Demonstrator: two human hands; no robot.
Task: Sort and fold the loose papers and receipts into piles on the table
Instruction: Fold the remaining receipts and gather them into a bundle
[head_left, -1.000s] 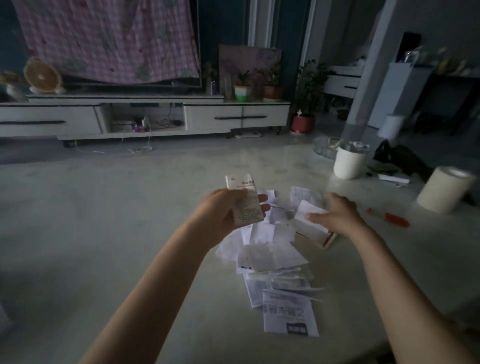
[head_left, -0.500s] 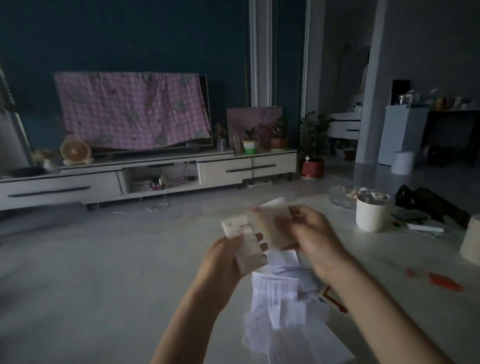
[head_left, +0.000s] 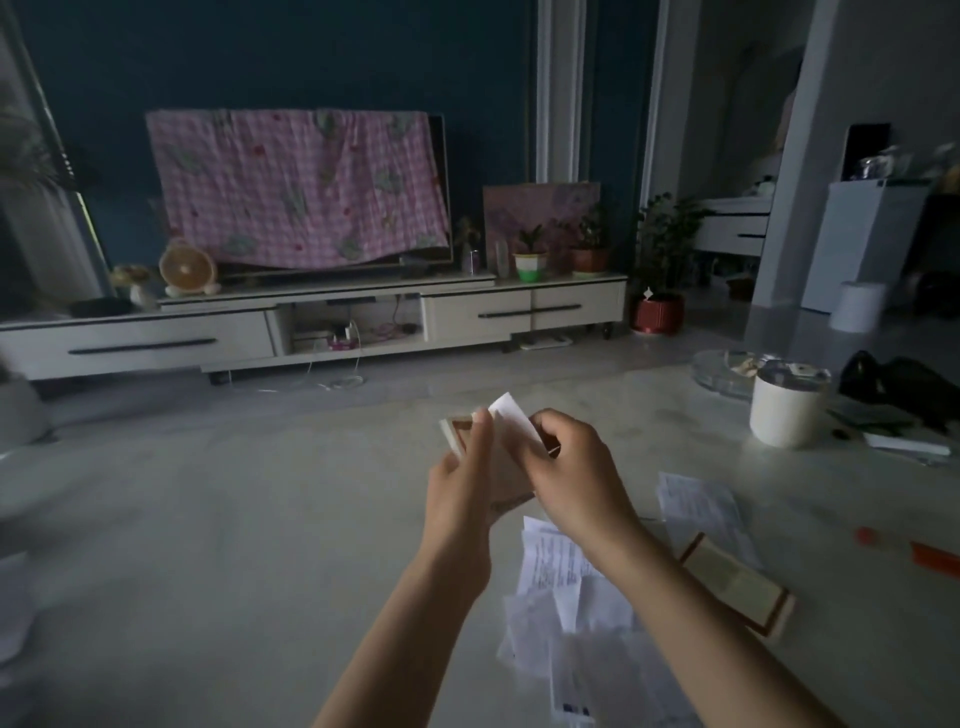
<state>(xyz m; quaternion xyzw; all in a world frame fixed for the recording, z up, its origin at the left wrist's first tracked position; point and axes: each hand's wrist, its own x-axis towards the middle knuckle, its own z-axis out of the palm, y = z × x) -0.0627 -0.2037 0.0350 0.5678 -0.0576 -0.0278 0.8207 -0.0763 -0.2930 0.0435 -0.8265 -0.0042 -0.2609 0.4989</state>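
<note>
The left hand (head_left: 457, 493) and right hand (head_left: 571, 467) cover most of the slips (head_left: 511, 418) they pinch, and the right forearm (head_left: 701, 618) hides part of the blurred pile (head_left: 558, 564), cut off at the picture's bottom edge, its print unreadable.

Bare left hand (head_left: 460, 483); bare right hand (head_left: 571, 475); forearms uncovered to frame edge

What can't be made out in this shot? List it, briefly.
Head view only:
- Held papers: the print is unreadable, and the left hand and right hand cover most of them.
- Loose receipts: the text is too small; the lower part is blurred and crossed by the right forearm.
- Orange object: cut off by the right edge.
- White tub: too dim to show its contents.
</note>
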